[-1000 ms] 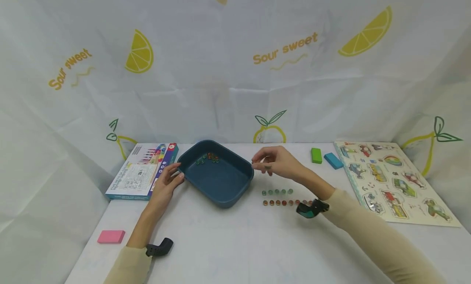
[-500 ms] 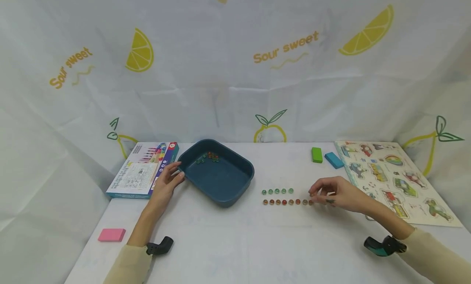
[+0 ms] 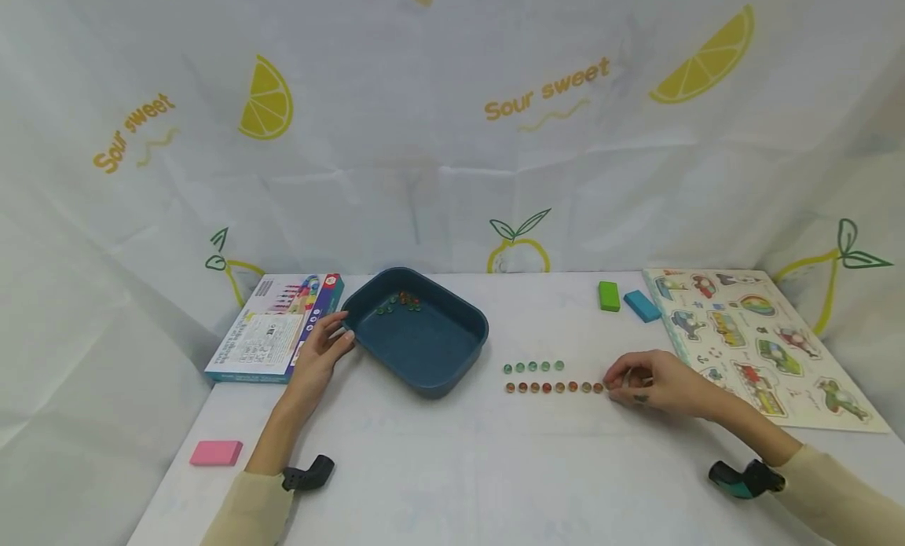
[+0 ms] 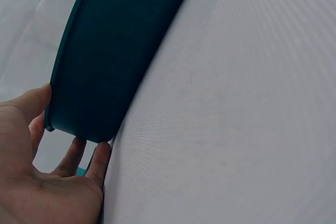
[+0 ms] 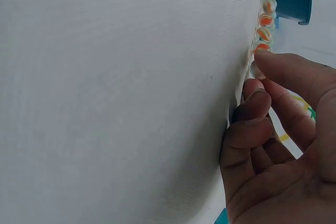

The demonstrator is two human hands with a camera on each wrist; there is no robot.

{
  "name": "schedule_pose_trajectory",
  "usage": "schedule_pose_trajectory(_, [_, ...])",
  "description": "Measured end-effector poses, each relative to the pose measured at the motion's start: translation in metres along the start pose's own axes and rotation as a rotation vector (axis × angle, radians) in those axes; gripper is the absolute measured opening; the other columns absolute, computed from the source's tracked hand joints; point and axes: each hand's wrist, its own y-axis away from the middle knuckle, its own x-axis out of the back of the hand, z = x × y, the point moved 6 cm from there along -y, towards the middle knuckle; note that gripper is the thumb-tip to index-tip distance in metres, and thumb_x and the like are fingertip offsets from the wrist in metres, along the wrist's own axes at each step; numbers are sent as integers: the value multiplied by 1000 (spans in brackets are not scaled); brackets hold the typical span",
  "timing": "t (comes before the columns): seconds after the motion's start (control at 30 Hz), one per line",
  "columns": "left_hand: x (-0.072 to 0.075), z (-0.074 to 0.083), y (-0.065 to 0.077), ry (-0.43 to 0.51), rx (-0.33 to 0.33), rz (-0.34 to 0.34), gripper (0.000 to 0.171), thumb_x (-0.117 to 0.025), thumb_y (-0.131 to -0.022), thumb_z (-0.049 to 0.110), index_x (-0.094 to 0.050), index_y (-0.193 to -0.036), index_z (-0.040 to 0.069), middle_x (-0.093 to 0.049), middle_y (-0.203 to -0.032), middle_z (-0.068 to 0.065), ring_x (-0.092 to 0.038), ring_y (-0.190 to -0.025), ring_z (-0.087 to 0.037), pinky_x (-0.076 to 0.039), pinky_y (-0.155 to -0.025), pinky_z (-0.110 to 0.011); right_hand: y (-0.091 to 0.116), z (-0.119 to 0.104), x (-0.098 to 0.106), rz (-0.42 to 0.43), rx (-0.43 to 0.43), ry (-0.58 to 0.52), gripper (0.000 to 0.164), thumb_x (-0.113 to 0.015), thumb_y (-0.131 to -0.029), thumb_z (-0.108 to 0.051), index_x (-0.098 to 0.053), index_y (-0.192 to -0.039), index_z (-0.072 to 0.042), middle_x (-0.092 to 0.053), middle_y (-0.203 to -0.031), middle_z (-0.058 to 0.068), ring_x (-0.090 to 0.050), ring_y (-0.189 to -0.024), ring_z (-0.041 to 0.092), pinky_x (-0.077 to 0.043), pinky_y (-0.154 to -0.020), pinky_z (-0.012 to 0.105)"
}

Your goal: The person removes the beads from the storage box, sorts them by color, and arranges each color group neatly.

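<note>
A deep blue plastic tray [image 3: 424, 349] stands left of centre, with several green and orange marbles [image 3: 403, 301] in its far left part. My left hand [image 3: 316, 363] holds the tray's left corner, its fingertips at the rim and against the outer wall [image 4: 100, 77]. To the right of the tray lie a row of green marbles [image 3: 533, 366] and, nearer, a longer row of orange marbles [image 3: 559, 387]. At the right end of the orange row, my right hand [image 3: 661, 385] pinches a marble [image 5: 255, 70] between thumb and finger, low at the table surface.
Behind the left hand lies a flat printed box [image 3: 258, 338], with a pink block [image 3: 215, 452] nearer the front. A green block [image 3: 609, 296] and a blue block [image 3: 642, 305] lie at the back right, beside a picture puzzle board [image 3: 714, 357]. A printed white curtain [image 3: 396, 192] hangs behind.
My right hand has moved from beside the tray's right edge rightward and nearer, down to the end of the orange row with a marble. The left hand and tray have stayed put.
</note>
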Motion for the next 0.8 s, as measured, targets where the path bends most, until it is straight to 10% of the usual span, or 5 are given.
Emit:
schedule_pose_trajectory(0.4, [4,2,1,-8,-3,12,59,-60,-109,35,-38,-161,21,-32,-172,-8,-39,-155,-26,-51,-107,-11,-26,-45,32,38,35,16,20,-75,-99,-14,-74,-116,-5,-72,-101,2,-65,-79,5,-53,-59,24])
schedule_pose_trajectory(0.8, [-1,0,0,-1,-10,5,56,-61,-109,32,-39,-160,21,-33,-171,-7,-39,-156,-27,-51,-108,-12,-159,-158,-16,-3,162,-180,23,-73,-101,-17,-73,-121,-5,-72,-108,13,-68,-82,28,-57,-62,30])
